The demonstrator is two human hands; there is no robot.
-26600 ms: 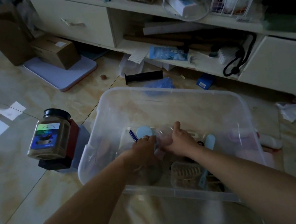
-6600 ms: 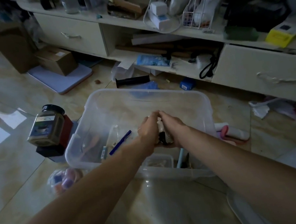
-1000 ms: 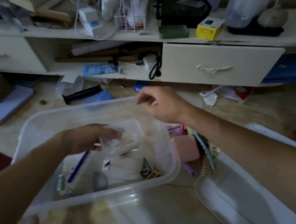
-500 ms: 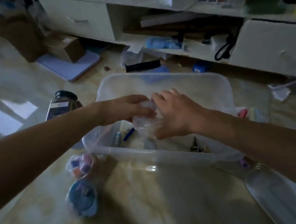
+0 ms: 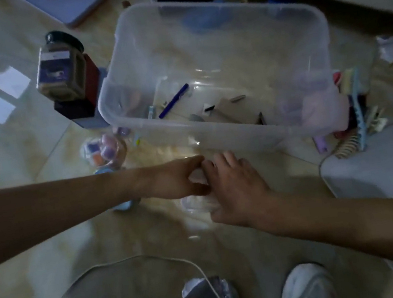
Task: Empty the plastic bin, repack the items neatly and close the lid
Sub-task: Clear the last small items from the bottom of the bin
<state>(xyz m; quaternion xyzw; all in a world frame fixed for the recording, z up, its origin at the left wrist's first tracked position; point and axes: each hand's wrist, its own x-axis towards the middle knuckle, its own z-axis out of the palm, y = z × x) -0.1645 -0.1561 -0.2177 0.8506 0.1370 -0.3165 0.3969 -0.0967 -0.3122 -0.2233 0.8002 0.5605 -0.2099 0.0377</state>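
Both hands meet low over the floor (image 5: 132, 238), just in front of the clear plastic bin (image 5: 226, 132). The left hand (image 5: 177, 180) reaches in from the left with its fingers curled down onto a small clear container (image 5: 195, 204), gripping its upper edge. The right hand (image 5: 237, 188) lies over the same container from the right, fingers bent across its top and thumb down its near side, so both hands hold it together; blur hides what is inside. Just beyond the hands stands the bin, without its lid and with a few things in it: a blue pen (image 5: 173, 100) towards its left end, some small dark and pale bits near its middle that are too blurred to name. Left of the left hand, beside the bin's near left corner, a small round clear tub of coloured pieces (image 5: 103, 150) sits on the floor. Farther off in that direction a dark-lidded jar (image 5: 59, 67) stands on a dark block against the bin's left wall. To the right of the right hand lies the white lid (image 5: 383, 165), with combs and clips (image 5: 356, 108) heaped between it and the bin's right end. Near the person, below the hands, two pale shoes (image 5: 306, 288) and a thin white cable (image 5: 156, 258) show.
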